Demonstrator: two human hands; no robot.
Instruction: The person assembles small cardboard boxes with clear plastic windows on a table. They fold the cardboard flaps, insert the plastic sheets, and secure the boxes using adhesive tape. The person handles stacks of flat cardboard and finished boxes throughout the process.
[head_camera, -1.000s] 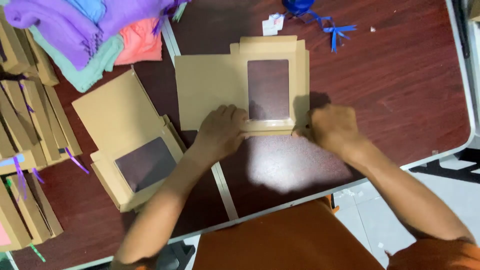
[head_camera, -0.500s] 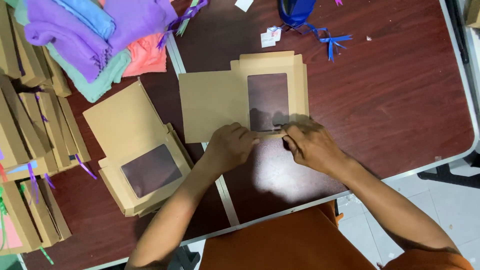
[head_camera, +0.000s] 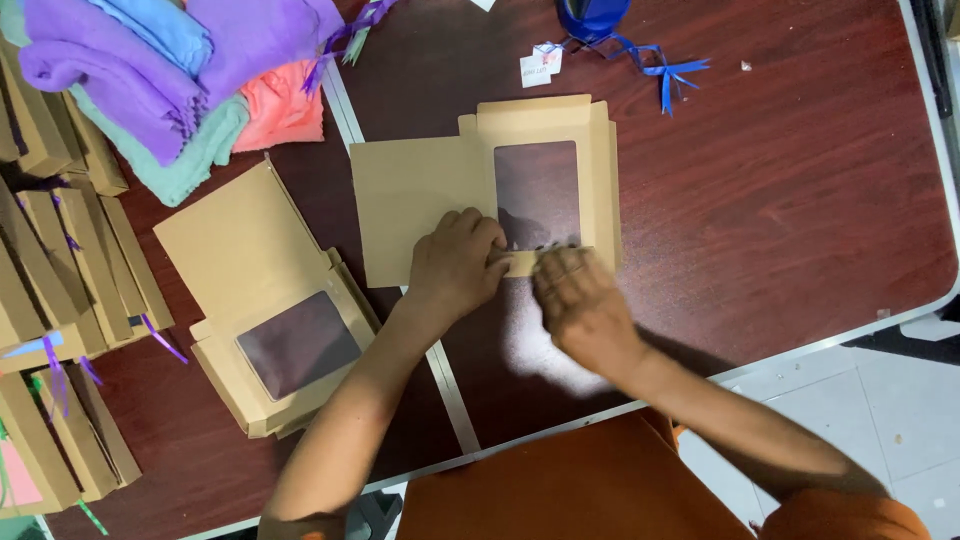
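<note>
Head view. Your left hand (head_camera: 458, 262) and right hand (head_camera: 578, 300) sit close together at the lower edge of the flat kraft box blank (head_camera: 480, 190), fingers pinched on its narrow bottom flap beside the dark window panel (head_camera: 537, 192). The blank lies mid-desk, nearer the far edge of the desk (head_camera: 800, 200). A stack of like blanks (head_camera: 270, 310) rests toward the left side; folded cloths (head_camera: 150, 70) fill the far left corner; blue ribbon (head_camera: 660, 70) lies at the far edge. Risk, as judged: pressing unevenly may crease the flap askew or dent the window, and the loose blank may slide on the smooth desk
</note>
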